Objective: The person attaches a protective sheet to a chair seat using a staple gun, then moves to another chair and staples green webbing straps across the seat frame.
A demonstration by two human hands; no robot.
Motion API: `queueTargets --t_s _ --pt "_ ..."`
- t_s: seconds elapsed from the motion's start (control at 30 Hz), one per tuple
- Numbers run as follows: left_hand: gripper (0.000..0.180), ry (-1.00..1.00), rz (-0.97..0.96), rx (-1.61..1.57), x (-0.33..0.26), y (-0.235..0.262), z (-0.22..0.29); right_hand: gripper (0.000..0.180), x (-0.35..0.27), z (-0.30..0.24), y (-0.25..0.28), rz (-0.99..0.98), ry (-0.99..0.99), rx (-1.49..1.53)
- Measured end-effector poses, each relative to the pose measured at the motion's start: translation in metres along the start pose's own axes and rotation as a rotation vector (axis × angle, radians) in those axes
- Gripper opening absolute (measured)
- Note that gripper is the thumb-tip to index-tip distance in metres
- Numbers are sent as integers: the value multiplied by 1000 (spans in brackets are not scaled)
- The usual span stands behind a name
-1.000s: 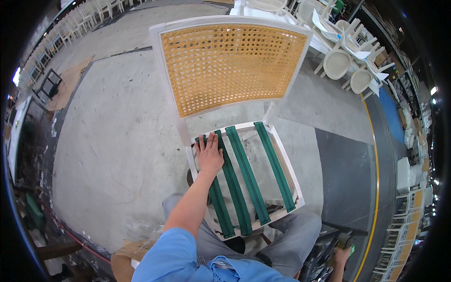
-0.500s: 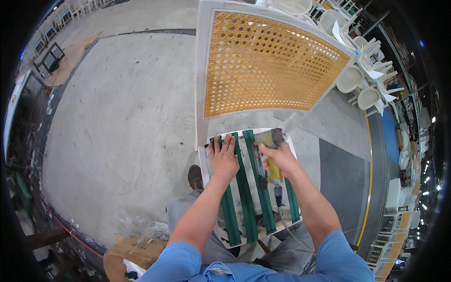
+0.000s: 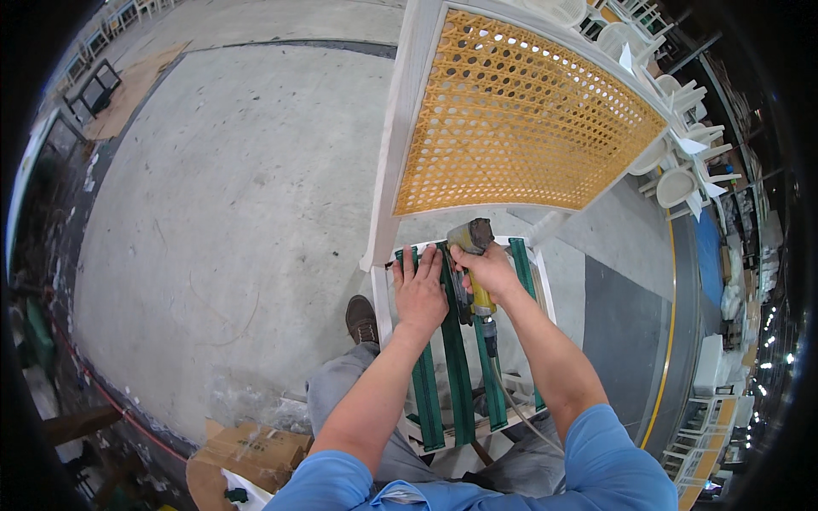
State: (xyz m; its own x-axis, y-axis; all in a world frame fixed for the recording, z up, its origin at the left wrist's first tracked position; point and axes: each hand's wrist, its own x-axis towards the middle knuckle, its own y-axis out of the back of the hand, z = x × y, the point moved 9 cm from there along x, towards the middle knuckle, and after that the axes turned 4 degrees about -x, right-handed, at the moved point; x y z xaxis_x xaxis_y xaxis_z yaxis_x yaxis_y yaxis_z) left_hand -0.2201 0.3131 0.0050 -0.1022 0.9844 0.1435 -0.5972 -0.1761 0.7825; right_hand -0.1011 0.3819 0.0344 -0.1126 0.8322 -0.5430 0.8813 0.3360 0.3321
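Note:
A white chair frame stands in front of me, with a yellow woven cane back (image 3: 515,128) and several green webbing straps (image 3: 458,366) stretched across the open seat frame (image 3: 381,298). My left hand (image 3: 420,289) lies flat on the straps near the seat's back rail. Beside it, my right hand (image 3: 487,268) grips a yellow and grey pneumatic staple gun (image 3: 471,247), its nose down on a strap near the back rail. An air hose (image 3: 511,400) trails from the gun toward me.
Bare concrete floor (image 3: 230,213) spreads to the left. A cardboard box (image 3: 247,451) lies by my left knee, and my shoe (image 3: 361,317) rests beside the seat frame. Several white chairs (image 3: 682,179) are stacked at the upper right. A dark mat (image 3: 626,341) lies to the right.
My right hand came up from the lower right with the staple gun and set it on the straps. My left hand stayed flat on the webbing. The view shifted closer to the chair.

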Motion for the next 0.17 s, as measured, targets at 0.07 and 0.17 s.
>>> queueTargets --t_s 0.07,0.17 --pt "75 33 57 -52 0 0 -13 24 1 -5 -9 -25 25 4" --pt "77 104 172 -216 -3 4 -25 27 -1 -3 -10 -30 19 44"
